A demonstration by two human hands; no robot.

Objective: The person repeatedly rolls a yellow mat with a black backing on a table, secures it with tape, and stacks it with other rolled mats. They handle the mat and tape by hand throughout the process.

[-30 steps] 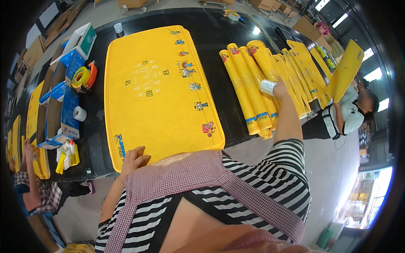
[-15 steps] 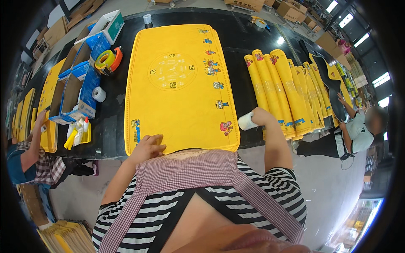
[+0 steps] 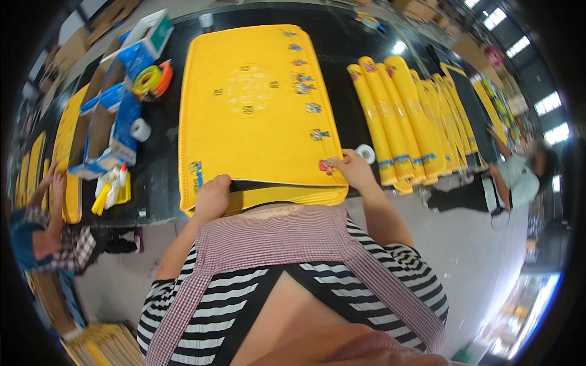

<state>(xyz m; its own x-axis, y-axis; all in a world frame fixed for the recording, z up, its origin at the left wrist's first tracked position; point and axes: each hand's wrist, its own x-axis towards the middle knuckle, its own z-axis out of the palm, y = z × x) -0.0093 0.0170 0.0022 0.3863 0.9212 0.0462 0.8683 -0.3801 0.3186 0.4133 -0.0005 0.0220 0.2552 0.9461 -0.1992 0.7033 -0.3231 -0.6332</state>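
Observation:
In front of me lies a stack of yellow mats printed with small cartoon figures and a faint circle; the near edge of the top yellow mat (image 3: 262, 146) is raised, leaving a gap above the mat below (image 3: 287, 195). My left hand (image 3: 213, 196) is closed on that near edge, left of the middle, its fingertips partly hidden. My right hand (image 3: 356, 171) pinches the near right corner between thumb and fingers. A white tape roll (image 3: 365, 154) stands on the table just beyond my right hand, untouched.
Rolled yellow mats (image 3: 403, 122) lie in a row to the right. Blue and brown cardboard boxes (image 3: 125, 122), an orange tape dispenser (image 3: 165, 79) and a yellow tray (image 3: 125, 194) with bottles sit left on the black table (image 3: 162, 165). Co-workers stand at both sides.
My right hand has let go of the white tape roll and moved left onto the mat's corner. My left hand has closed on the near edge, which has risen off the stack.

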